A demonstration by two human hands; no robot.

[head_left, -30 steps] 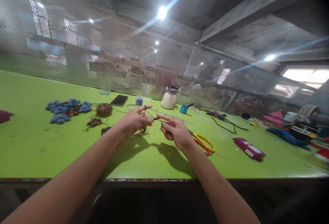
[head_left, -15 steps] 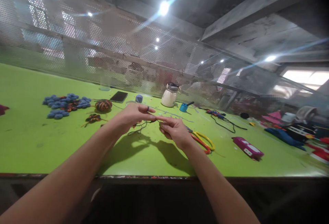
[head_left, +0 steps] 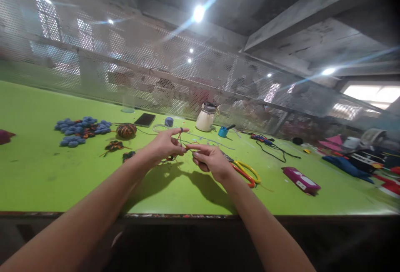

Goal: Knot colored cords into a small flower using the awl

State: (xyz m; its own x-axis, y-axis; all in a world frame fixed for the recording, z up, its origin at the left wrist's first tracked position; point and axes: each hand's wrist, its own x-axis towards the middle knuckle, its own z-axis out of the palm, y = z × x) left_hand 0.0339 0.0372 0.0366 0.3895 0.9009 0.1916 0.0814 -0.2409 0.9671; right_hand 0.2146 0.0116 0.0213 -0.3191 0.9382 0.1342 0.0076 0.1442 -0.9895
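Note:
My left hand (head_left: 167,143) pinches a small dark crochet piece (head_left: 171,158) between thumb and fingers, the piece mostly hidden by them. Dark and orange yarn (head_left: 179,137) runs up over its raised index finger. Close against it, my right hand (head_left: 210,158) is closed, index finger stretched forward, on what looks like a thin crochet hook (head_left: 190,150), largely covered by the fingers. The two hands' fingertips meet just above the green table (head_left: 78,184). Beside my left wrist lies a small dark crocheted flower (head_left: 128,156), partly covered by the arm.
Blue crocheted flowers (head_left: 71,127), an orange-brown yarn ball (head_left: 126,130) and another dark flower (head_left: 113,146) lie left. A phone (head_left: 145,119), a blue yarn ball (head_left: 169,121), a white jug (head_left: 205,118) and a blue pot (head_left: 223,131) stand behind. Scissors (head_left: 246,171) and a purple box (head_left: 300,180) lie right.
My left index finger has lifted, and the yarn now stretches between it and the thumb. The right fingertips have dropped slightly. More of the small flower by my left wrist shows.

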